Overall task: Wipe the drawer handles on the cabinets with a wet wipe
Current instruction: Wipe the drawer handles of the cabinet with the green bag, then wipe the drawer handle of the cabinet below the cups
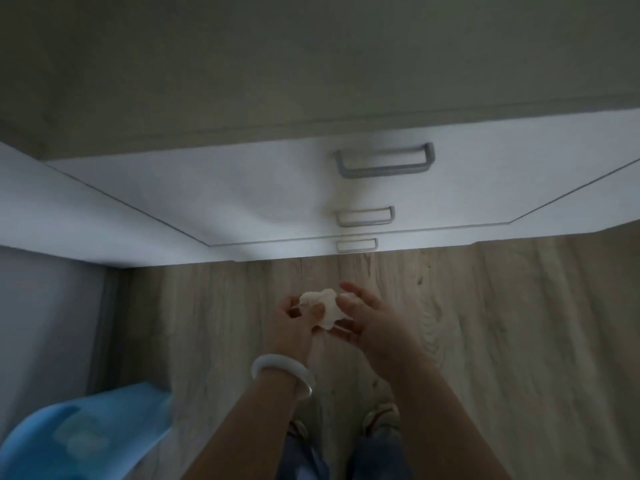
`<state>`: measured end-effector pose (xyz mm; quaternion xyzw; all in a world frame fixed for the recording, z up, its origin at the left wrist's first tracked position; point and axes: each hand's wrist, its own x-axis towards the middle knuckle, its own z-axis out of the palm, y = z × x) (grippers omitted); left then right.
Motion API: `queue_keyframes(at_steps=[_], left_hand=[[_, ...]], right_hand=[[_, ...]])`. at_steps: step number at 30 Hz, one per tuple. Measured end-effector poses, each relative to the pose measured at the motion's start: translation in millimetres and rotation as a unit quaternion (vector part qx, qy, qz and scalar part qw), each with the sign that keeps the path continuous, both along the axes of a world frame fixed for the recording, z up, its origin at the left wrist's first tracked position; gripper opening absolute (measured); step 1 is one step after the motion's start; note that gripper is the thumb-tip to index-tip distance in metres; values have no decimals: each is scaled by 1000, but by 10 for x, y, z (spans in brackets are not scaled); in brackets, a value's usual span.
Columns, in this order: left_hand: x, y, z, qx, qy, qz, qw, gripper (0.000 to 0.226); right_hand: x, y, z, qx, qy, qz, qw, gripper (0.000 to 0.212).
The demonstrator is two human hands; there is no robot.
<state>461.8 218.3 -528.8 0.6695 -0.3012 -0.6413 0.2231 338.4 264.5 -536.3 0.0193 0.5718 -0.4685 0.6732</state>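
Note:
A crumpled white wet wipe [323,306] is held between both hands above the wooden floor. My left hand [294,318], with a white bangle on the wrist, pinches its left side. My right hand [363,315] grips its right side with the fingertips. In front stands a white drawer cabinet [242,188] seen from above. Three grey bar handles run down its front: the top handle [384,160], the middle handle [364,216] and the bottom handle [356,244]. Both hands are well short of the handles, touching none.
A grey-green cabinet top [311,57] fills the upper view. A blue plastic object [79,434] sits at the lower left beside a pale wall or panel [45,323]. My feet in shoes [379,419] stand on the wood-grain floor [502,341].

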Motion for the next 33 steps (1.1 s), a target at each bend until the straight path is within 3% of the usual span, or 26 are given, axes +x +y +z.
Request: queue_keyframes(at_steps=[3,8,13,15,18,22,24,28,33], left_hand=[[128,54,629,-9,23,10,1000,21],[416,78,1684,-49,43,31,997,31],[739,103,2872,-86,93,54,990,39],[883,123,3280,-106,107,66,986,41],[1061,160,3739,-134,123,95,979,44],[1346,134,4141,-157,122,113,973,47],[1562,73,4278,-167,82,109,976,42],[2080,-143,4447,-187,29,118,975,30],[2696,-593,4590,-218,-42,197,955,17]], right_hand=[[89,43,635,-26,45,44,998,31],[251,7,1736,-46,152,104,982,10],[454,-142,2953,-97,141,171,970,24],[582,-198,3400,-128,154,245,949,28],[776,-273,3864,-164,229,279,918,15],[1048,-492,4228,-186,347,308,866,13],[1235,-624,4386,-214,382,295,849,6],[1684,-958,4692,-265,425,319,805,19],[2259,-1456,4993,-301,384,311,816,13]])
